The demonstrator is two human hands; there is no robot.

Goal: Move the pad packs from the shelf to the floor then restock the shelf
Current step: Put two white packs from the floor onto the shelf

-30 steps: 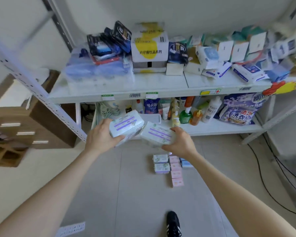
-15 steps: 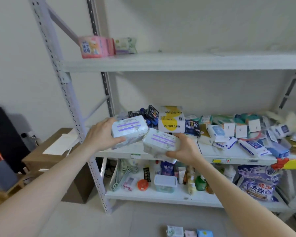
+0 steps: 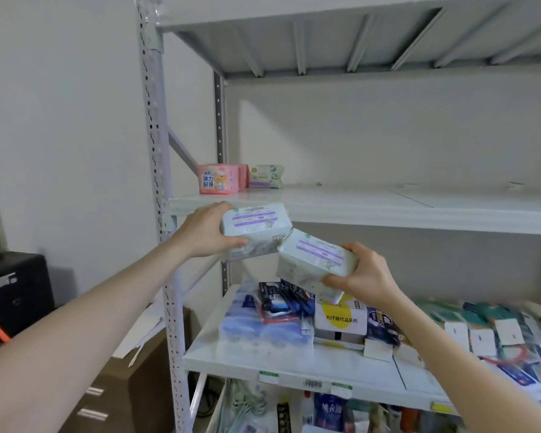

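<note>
Left hand: I see it gripping a pale green pad pack. It has purple stripes, but the text is too blurry to read.
Right hand: fingers curled round a second pad pack, tilted, its corner touching the first.
Shelf: its edge is just behind the left one's pack.
Pink pack: above my left one, reads 弹力贴身.

Both arms reach up and forward — left hand higher than right hand, fingers curled, gripping.

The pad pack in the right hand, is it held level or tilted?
Tilted. The pad pack in the right hand slopes down toward that hand, its raised corner beside the other pack.
</note>
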